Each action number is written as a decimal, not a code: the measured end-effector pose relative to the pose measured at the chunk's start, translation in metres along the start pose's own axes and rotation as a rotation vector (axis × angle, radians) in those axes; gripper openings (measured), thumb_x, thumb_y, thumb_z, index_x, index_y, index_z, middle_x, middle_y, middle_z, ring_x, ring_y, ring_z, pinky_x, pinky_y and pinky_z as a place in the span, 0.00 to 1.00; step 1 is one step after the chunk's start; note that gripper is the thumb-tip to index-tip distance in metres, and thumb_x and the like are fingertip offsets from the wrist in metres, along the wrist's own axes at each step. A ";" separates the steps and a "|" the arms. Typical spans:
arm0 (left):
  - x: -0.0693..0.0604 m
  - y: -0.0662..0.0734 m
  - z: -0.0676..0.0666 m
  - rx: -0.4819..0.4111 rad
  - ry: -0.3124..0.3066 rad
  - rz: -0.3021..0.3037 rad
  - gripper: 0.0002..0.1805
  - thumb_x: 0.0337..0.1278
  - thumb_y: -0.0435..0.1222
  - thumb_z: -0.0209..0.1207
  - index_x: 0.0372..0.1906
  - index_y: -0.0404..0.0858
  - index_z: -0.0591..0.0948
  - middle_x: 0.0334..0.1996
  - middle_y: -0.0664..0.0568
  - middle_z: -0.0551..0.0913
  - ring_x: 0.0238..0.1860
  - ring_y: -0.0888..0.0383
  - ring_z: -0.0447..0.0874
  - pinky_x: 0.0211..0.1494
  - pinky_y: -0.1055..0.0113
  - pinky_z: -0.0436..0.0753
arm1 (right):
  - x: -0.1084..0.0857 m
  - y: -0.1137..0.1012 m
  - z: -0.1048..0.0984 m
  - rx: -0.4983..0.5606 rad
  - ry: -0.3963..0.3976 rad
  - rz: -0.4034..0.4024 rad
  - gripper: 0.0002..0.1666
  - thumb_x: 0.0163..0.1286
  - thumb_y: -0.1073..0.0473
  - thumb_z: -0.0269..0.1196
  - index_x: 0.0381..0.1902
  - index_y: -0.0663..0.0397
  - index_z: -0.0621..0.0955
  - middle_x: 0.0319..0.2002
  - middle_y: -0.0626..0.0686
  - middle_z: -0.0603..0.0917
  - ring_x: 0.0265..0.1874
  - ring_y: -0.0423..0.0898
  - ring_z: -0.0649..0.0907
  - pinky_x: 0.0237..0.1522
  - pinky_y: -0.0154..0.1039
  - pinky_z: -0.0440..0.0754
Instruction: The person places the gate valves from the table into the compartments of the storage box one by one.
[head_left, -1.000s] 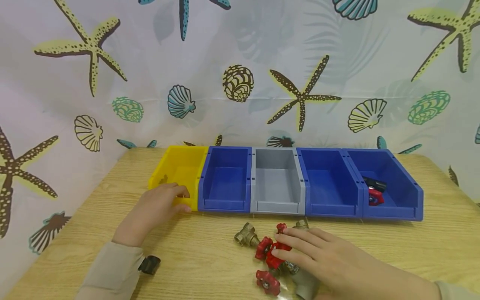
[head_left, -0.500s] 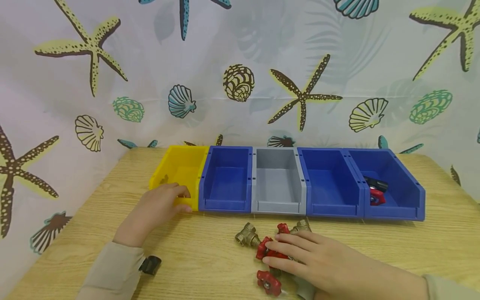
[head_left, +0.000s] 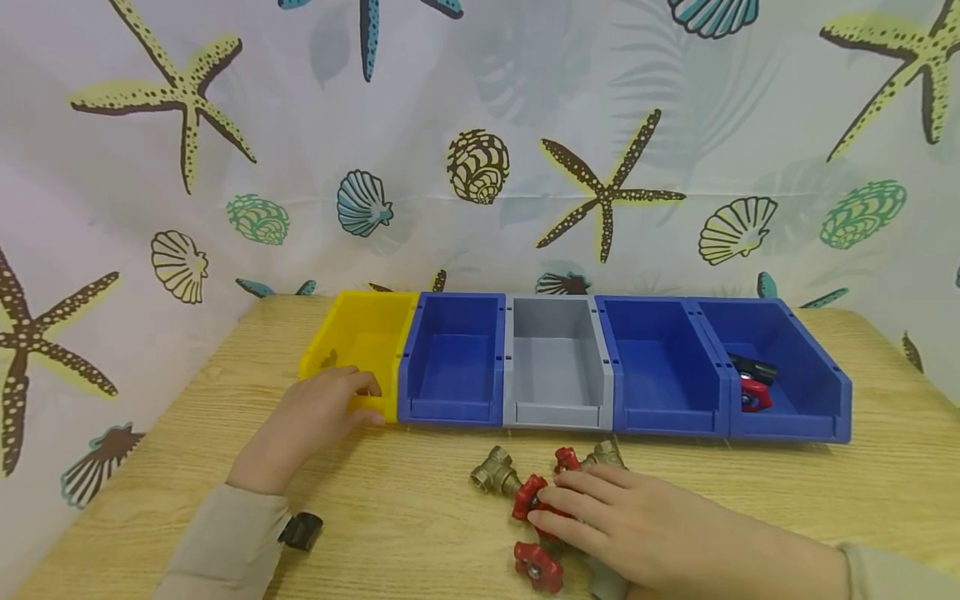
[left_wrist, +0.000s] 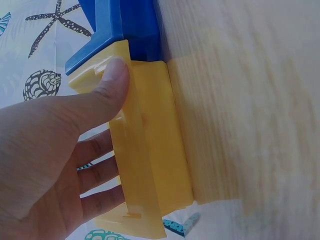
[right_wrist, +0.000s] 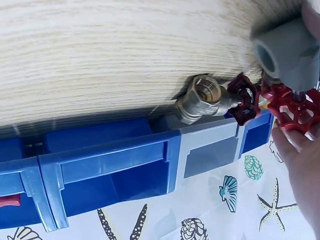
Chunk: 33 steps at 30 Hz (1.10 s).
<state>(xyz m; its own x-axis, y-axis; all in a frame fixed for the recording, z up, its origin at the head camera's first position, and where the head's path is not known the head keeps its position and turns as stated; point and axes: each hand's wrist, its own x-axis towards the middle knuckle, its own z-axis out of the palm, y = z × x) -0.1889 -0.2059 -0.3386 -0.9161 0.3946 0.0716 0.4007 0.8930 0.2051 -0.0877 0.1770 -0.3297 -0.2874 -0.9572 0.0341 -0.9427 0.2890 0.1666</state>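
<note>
My left hand (head_left: 307,421) grips the front lip of the yellow bin (left_wrist: 147,135), thumb outside and fingers over the edge. On the table, my right hand (head_left: 630,517) bends its fingers over a cluster of valves. In the right wrist view it holds a grey-bodied valve (right_wrist: 290,55) with a red handwheel (right_wrist: 295,111), thumb by the grey body and fingertips at the wheel. A brass valve (head_left: 495,471) lies left of this hand, near another red handwheel (head_left: 537,568). A second brass valve (head_left: 606,454) lies behind the fingers. The palm partly hides the cluster.
Right of the yellow bin stand a blue bin (head_left: 452,408), a grey bin (head_left: 557,415), another blue bin (head_left: 667,421) and a far-right blue bin (head_left: 795,427). That last bin holds a black piece (head_left: 753,368) and a red handwheel (head_left: 755,395). A patterned curtain (head_left: 420,108) hangs behind.
My right hand has shifted slightly left and its fingers have closed in over the valves, covering more of the grey body. The left hand stays on the yellow bin.
</note>
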 end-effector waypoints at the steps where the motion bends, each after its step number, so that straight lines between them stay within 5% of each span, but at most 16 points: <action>1: 0.000 0.000 0.000 0.000 0.000 -0.001 0.14 0.53 0.47 0.70 0.41 0.44 0.84 0.35 0.56 0.82 0.35 0.56 0.78 0.40 0.57 0.80 | 0.000 -0.001 -0.001 -0.013 -0.009 -0.001 0.45 0.71 0.31 0.53 0.75 0.51 0.63 0.70 0.51 0.69 0.68 0.50 0.70 0.61 0.49 0.75; 6: -0.001 -0.001 0.002 0.003 0.006 -0.004 0.14 0.53 0.46 0.71 0.41 0.43 0.84 0.35 0.56 0.82 0.35 0.56 0.78 0.41 0.57 0.80 | 0.001 -0.002 -0.003 -0.075 -0.013 -0.019 0.47 0.73 0.26 0.41 0.74 0.53 0.63 0.70 0.53 0.69 0.68 0.51 0.71 0.62 0.49 0.75; 25: -0.001 -0.002 0.002 -0.014 -0.006 -0.016 0.14 0.54 0.45 0.70 0.41 0.43 0.84 0.37 0.55 0.83 0.38 0.55 0.79 0.43 0.55 0.81 | -0.003 0.001 -0.009 -0.132 0.015 -0.019 0.54 0.66 0.22 0.48 0.74 0.56 0.64 0.68 0.54 0.72 0.65 0.50 0.74 0.61 0.46 0.75; 33: -0.001 -0.001 0.001 -0.023 -0.011 -0.020 0.14 0.54 0.45 0.70 0.41 0.43 0.84 0.37 0.55 0.83 0.38 0.55 0.79 0.44 0.55 0.80 | -0.008 0.005 -0.010 -0.206 0.085 0.014 0.58 0.61 0.18 0.48 0.72 0.58 0.66 0.66 0.57 0.74 0.62 0.53 0.76 0.61 0.47 0.75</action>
<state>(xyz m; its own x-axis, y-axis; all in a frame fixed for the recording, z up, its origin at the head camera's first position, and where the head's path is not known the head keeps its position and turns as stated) -0.1889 -0.2069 -0.3400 -0.9235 0.3793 0.0568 0.3818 0.8956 0.2284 -0.0879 0.1863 -0.3191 -0.2771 -0.9534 0.1196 -0.8815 0.3017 0.3633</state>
